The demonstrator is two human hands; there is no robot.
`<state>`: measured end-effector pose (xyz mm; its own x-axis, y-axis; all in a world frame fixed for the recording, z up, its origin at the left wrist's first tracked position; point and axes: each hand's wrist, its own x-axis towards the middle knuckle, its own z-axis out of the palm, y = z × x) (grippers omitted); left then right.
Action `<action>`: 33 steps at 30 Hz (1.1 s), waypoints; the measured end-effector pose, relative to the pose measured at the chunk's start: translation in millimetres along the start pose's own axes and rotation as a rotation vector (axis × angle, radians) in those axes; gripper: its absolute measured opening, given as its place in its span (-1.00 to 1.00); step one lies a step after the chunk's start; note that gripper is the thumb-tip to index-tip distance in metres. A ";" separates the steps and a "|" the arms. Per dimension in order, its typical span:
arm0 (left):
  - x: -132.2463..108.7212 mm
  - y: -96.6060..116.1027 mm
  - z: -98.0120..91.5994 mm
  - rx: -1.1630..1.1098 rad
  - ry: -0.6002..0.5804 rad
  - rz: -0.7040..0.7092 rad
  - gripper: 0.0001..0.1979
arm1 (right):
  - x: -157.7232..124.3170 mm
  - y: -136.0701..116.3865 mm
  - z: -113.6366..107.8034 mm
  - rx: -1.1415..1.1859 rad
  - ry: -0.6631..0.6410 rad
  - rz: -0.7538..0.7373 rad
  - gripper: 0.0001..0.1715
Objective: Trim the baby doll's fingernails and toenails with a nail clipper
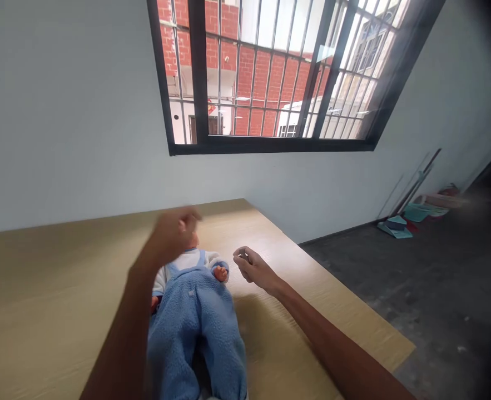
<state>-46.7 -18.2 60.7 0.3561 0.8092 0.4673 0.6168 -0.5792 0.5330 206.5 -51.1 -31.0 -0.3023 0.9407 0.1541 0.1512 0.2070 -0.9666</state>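
A baby doll (199,311) in fuzzy blue overalls and a white top lies on its back on the wooden table (62,278), feet toward me. My left hand (172,233) is over the doll's head and hides most of it; motion blurs its fingers, and whether it touches or holds anything cannot be made out. To the right of the doll's arm, my right hand (251,265) is just above the table, apart from the doll, with its fingers curled in toward the thumb. Anything between those fingers is too small to make out.
Behind the table stands a pale wall (82,111) with a barred, dark-framed window (270,145). The table's right edge slants toward me, with dark floor (374,278) beyond. Dustpans (396,225) and long handles lean by the wall at the right.
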 end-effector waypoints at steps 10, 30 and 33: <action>-6.6 -15.5 77.2 -0.252 -0.661 0.238 -0.80 | 4.0 16.0 -0.1 -0.157 0.175 -0.212 -0.62; -15.0 -36.5 82.5 -0.304 -0.598 0.239 -0.80 | -16.2 35.0 26.3 -0.538 0.346 -0.892 -0.52; -14.9 -36.9 83.5 -0.302 -0.591 0.239 -0.80 | -15.3 37.2 28.6 -0.570 0.317 -0.910 -0.53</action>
<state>-16.1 -0.7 -24.8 0.8322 0.5243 0.1803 0.2824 -0.6806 0.6761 189.9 -65.5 -75.2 -0.2782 0.3856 0.8797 0.4298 0.8691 -0.2450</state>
